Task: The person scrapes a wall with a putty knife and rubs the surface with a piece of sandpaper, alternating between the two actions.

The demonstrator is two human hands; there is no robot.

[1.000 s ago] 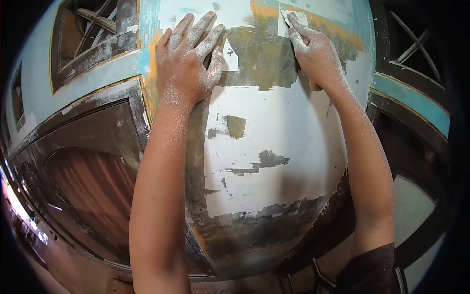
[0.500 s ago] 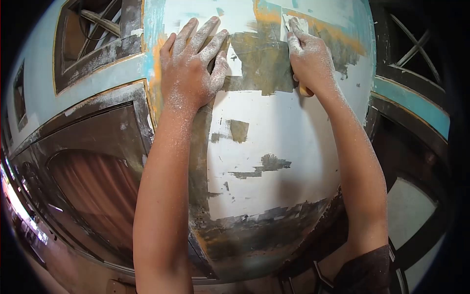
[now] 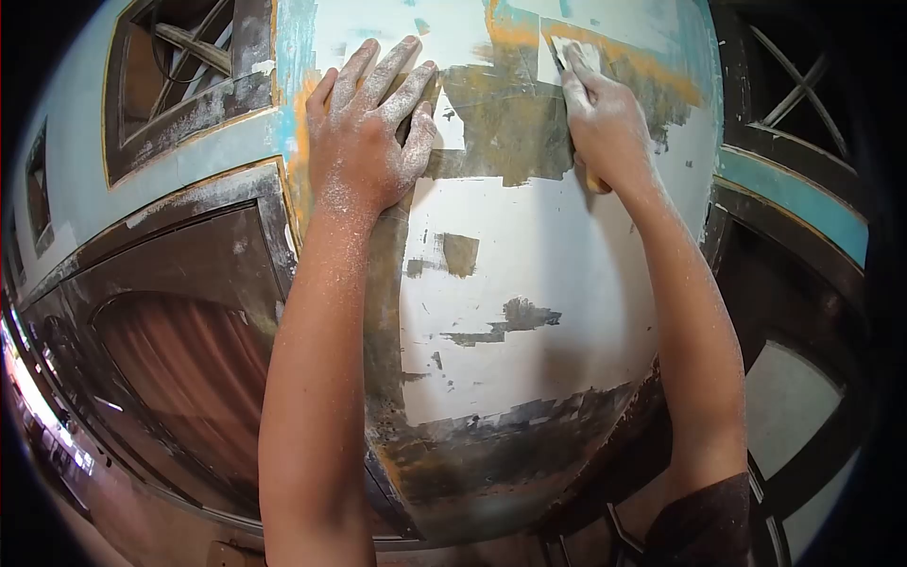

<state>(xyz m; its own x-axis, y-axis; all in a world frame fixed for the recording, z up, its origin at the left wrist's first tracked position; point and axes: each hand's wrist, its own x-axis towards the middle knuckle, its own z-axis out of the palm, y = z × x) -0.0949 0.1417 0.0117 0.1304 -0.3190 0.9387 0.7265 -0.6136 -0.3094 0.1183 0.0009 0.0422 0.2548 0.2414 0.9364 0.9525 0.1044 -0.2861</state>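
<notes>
My left hand lies flat on the wall with its fingers spread, and white dust coats its skin. In my right hand is a putty knife, its yellowish handle showing below my palm. My index finger presses toward the blade, which is against the upper wall and partly hidden. White filler sits around the blade and fingertips. Left of the blade, a fresh white strip stands out against the olive-brown bare patch of the wall.
A large white-filled area with small dark spots covers the wall below my hands. To the left are a dark wooden door frame, a reddish curtain and a crossed-bar vent. Another vent is at right.
My right hand and the putty knife have shifted slightly right and down, and more of the white strip shows left of the blade. My left hand stays nearly in place.
</notes>
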